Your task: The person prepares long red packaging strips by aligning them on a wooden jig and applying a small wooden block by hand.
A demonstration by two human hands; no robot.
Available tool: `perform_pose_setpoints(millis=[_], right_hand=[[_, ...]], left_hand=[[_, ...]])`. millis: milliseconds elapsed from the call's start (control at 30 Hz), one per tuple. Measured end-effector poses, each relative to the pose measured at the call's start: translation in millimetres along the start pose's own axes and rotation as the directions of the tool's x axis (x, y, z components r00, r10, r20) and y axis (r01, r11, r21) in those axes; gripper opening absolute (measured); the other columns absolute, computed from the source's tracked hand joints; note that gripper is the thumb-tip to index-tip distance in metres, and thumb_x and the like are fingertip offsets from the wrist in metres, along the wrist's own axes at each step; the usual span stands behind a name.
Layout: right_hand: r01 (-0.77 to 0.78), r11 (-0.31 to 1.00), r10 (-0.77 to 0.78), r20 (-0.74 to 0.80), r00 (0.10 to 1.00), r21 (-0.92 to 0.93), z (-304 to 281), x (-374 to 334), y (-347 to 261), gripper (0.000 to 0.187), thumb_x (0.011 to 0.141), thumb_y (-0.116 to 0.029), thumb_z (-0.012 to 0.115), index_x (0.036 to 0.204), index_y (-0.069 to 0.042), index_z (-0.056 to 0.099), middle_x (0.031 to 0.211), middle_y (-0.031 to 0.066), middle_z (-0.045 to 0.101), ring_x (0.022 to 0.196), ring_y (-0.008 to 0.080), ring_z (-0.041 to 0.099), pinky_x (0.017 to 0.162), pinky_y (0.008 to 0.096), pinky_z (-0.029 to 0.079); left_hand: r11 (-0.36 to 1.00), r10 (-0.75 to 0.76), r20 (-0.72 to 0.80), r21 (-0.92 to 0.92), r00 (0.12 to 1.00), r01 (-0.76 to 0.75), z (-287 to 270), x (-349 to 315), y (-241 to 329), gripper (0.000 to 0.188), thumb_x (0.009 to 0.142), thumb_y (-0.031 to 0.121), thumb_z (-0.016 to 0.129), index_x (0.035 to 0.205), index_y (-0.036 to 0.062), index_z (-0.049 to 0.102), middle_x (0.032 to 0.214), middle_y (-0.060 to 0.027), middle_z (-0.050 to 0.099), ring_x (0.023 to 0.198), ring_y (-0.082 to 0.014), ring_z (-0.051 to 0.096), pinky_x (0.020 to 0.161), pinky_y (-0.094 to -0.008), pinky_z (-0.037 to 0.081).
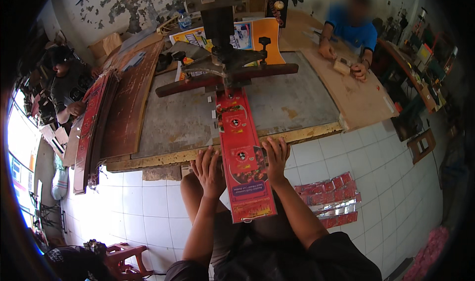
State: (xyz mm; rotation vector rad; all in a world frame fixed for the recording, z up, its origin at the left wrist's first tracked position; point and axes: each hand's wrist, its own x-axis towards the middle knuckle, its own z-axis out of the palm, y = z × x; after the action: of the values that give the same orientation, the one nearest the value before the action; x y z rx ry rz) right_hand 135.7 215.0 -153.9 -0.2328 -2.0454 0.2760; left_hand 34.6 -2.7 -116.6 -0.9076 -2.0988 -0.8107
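A long red printed strip of card or film [246, 164] runs from under the press bar, over the table's front edge and toward my lap. It carries repeated food pictures and a purple label. My left hand [207, 169] holds its left edge, with the fingers pointing up and the thumb hidden by the strip. At the right edge, my right hand [276, 159] grips in much the same way, its inner part partly covered. The dark press bar [269, 73] crosses above the strip's far end, below a metal column [216, 26].
Red and silver strips [329, 199] lie on the white tiled floor at right. Long stacked strips [94, 127] rest at left, near a person in dark clothes [71, 80]. Another person in blue [354, 26] handles a small wooden piece [342, 66]. A red stool [126, 258] stands lower left.
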Motion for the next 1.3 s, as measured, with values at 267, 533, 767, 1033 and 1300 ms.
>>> perform_pose_setpoints(millis=[267,533,767,1033,1300], right_hand=[[-0.002,0.999,0.004,0.049,0.999,-0.04,-0.9,-4.2,5.3,0.057,0.106,-0.044,0.064,0.157,-0.02,0.054,0.167,0.0036,0.046,0.16,0.0357,0.03,0.13,0.0599,0.014],[-0.028,0.999,0.029,0.061,0.998,-0.015,2.0,-7.9,7.2,0.057,0.106,-0.045,0.063,0.157,-0.019,0.054,0.167,0.0039,0.046,0.16,0.0373,0.03,0.128,0.0646,0.015],[-0.037,0.999,0.037,0.078,0.996,-0.007,-1.3,-6.7,6.0,0.06,0.105,-0.048,0.063,0.158,-0.02,0.053,0.168,0.0044,0.045,0.16,0.0384,0.03,0.128,0.0656,0.016],[-0.039,0.999,0.039,0.055,0.998,0.004,-1.1,-4.2,3.3,0.06,0.105,-0.049,0.062,0.157,-0.019,0.054,0.166,0.0048,0.046,0.159,0.0385,0.031,0.128,0.0652,0.016],[-0.03,1.0,0.03,0.049,0.998,0.004,0.5,-5.3,4.0,0.059,0.105,-0.048,0.062,0.156,-0.018,0.055,0.166,0.0056,0.046,0.16,0.0379,0.03,0.13,0.0625,0.011]], left_hand=[[0.999,-0.002,0.0,0.037,1.0,0.002,0.4,0.4,1.7,0.05,0.101,0.027,0.069,0.149,0.0152,0.061,0.159,-0.0051,0.057,0.158,-0.0319,0.039,0.133,-0.0586,0.015],[1.0,-0.012,0.018,0.015,1.0,0.012,-0.3,0.5,2.6,0.052,0.1,0.027,0.069,0.15,0.0149,0.059,0.16,-0.0051,0.056,0.159,-0.0323,0.037,0.133,-0.0595,0.015],[1.0,-0.001,0.014,-0.027,1.0,0.002,-1.4,1.1,2.1,0.054,0.096,0.016,0.071,0.149,0.0139,0.06,0.16,-0.0081,0.056,0.157,-0.0359,0.039,0.132,-0.0566,0.011],[0.999,-0.015,0.025,-0.027,1.0,0.016,-3.5,2.0,3.7,0.053,0.095,0.017,0.072,0.148,0.0139,0.062,0.16,-0.0076,0.056,0.158,-0.0355,0.039,0.132,-0.0574,0.011],[1.0,-0.021,0.035,-0.02,0.999,0.021,-2.6,0.6,1.3,0.053,0.095,0.017,0.072,0.147,0.0136,0.063,0.16,-0.007,0.056,0.158,-0.0355,0.038,0.132,-0.0586,0.012]])
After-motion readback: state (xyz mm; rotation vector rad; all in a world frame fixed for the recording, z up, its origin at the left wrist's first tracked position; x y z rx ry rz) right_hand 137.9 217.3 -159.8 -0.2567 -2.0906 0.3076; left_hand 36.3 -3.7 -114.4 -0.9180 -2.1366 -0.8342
